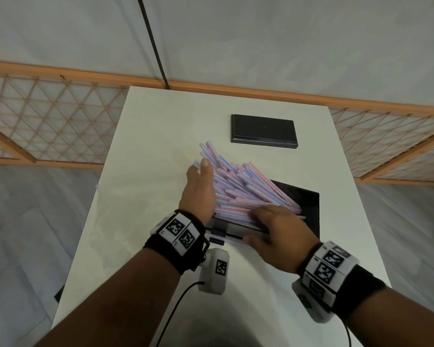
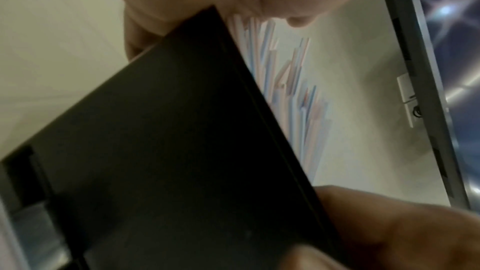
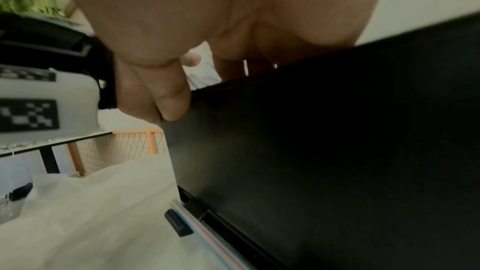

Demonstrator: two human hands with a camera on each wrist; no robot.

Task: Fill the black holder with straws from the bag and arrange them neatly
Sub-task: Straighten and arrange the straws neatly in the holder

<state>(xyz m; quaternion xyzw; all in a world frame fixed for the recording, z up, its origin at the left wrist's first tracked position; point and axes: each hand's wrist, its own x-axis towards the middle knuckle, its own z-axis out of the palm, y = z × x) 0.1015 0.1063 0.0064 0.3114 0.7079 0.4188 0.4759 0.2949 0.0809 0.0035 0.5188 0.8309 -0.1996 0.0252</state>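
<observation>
glossy black rectangular straw holder (image 1: 303, 206) on white table (image 1: 140, 146), near edge. bundle of pink-and-blue striped plastic straws (image 1: 238, 186) fans out leftward. left hand (image 1: 199, 191), fingers straight, flat against bundle, likely squaring it. right hand (image 1: 278, 231) grips holder's front wall, steadying. flat black rectangular lid (image 1: 263, 131) lies beyond.

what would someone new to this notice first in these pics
First, the untidy fan of pink-and-blue striped straws spilling up and leftward out of the black holder at the middle of the white table. Next, the two hands around it: the left hand flat against the pile's left side, the right hand over its near end. Farther back a flat black lid-like piece lies alone.
</observation>
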